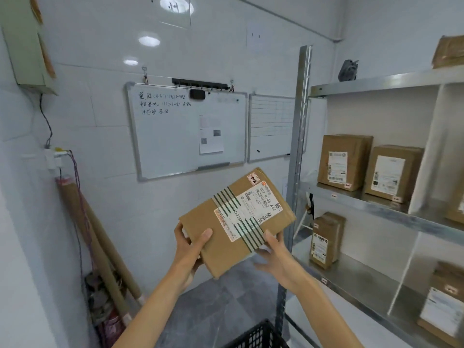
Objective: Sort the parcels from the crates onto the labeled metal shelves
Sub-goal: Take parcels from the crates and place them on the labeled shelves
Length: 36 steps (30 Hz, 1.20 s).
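A flat brown cardboard parcel (226, 244) with a white shipping label and striped tape is held up in mid-air, tilted, label facing me. My left hand (192, 244) grips its lower left corner, thumb on top. My right hand (273, 259) holds its lower right edge, thumb on the tape and fingers underneath. The metal shelves (351, 197) stand to the right, carrying several upright labelled parcels (341, 162). The black crate (258, 336) shows only its rim at the bottom edge.
The shelf's steel upright (300, 136) stands just right of the held parcel. Two whiteboards (185, 129) hang on the tiled wall ahead. Cardboard tubes (100, 237) lean in the left corner beside hanging cables. White dividers (424, 151) split the shelves into bays.
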Each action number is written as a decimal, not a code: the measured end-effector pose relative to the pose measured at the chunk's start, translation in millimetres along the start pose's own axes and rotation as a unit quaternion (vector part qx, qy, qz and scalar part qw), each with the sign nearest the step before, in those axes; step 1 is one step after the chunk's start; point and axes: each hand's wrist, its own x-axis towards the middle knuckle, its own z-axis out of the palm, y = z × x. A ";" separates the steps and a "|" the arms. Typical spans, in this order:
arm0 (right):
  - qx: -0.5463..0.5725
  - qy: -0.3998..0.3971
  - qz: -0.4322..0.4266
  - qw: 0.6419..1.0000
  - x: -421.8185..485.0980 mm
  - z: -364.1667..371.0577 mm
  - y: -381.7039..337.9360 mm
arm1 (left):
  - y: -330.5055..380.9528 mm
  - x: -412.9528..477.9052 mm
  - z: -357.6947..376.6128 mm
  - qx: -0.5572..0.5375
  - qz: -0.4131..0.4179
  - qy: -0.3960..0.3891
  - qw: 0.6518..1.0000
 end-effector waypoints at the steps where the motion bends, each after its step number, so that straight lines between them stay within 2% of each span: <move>1: 0.027 0.015 -0.010 0.999 1.9 -2.4 -1.8 | -4.6 1.9 8.1 0.002 -0.007 -0.013 1.000; 5: 0.095 0.109 -0.068 0.987 3.2 -23.4 -16.5 | -18.1 10.8 32.6 0.026 -0.034 -0.053 0.998; 8: 0.068 0.151 -0.094 0.982 -4.5 -42.6 -29.9 | -20.8 15.2 45.2 0.154 0.020 -0.069 0.985; 11: 0.038 0.186 -0.101 0.977 -14.9 -61.2 -40.9 | -21.0 15.6 60.8 0.218 0.082 -0.128 0.964; 13: 0.032 0.209 -0.109 0.971 -21.5 -75.4 -45.8 | -22.2 20.1 68.0 0.250 0.092 -0.176 0.948; 16: 0.017 0.229 -0.121 0.966 -33.1 -93.7 -50.3 | -29.6 29.2 76.0 0.305 0.090 -0.204 0.926; 23: -0.069 0.272 -0.116 0.953 -60.2 -99.0 -49.2 | -47.3 12.2 121.0 0.268 0.083 -0.174 0.944; 28: -0.085 0.286 -0.116 0.947 -104.5 -96.7 -52.1 | -58.9 2.9 124.7 0.272 0.068 -0.236 0.930; 36: -0.093 0.361 -0.142 0.917 -170.2 -76.3 -49.7 | -70.2 -37.6 136.7 0.240 0.063 -0.327 0.912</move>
